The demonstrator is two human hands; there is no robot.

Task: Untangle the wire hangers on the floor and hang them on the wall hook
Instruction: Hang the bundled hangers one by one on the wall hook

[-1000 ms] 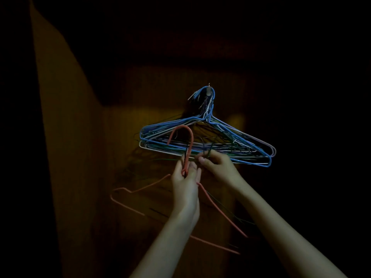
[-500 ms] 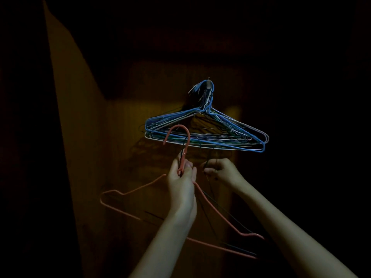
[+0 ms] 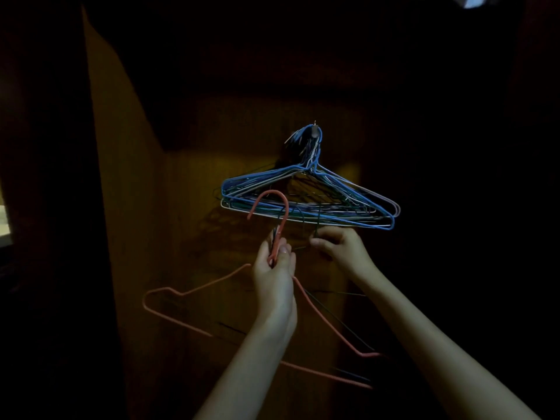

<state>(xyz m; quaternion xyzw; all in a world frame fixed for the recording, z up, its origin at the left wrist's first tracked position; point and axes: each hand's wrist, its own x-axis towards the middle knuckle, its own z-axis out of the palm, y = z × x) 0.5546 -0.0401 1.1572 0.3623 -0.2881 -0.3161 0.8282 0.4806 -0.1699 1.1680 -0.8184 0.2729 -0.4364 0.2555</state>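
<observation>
Below hung hangers [image 3: 309, 201], left hand [image 3: 274, 275] grips orange hanger [image 3: 280, 221], right hand [image 3: 341, 248] pinches dark wire.

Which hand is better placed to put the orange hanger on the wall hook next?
The left hand. It already grips the neck of the orange hanger, whose hook end points up just below the hung hangers on the wall hook. The right hand pinches a dark wire hanger instead.

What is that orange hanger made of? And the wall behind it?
The orange wire hanger looks like thin bent metal wire with a matte coloured coating, likely plastic or paint: it is slim, evenly coloured and not shiny. The brown wall panel seems wooden, with faint straight vertical lines, though the dim light leaves that uncertain.
</observation>
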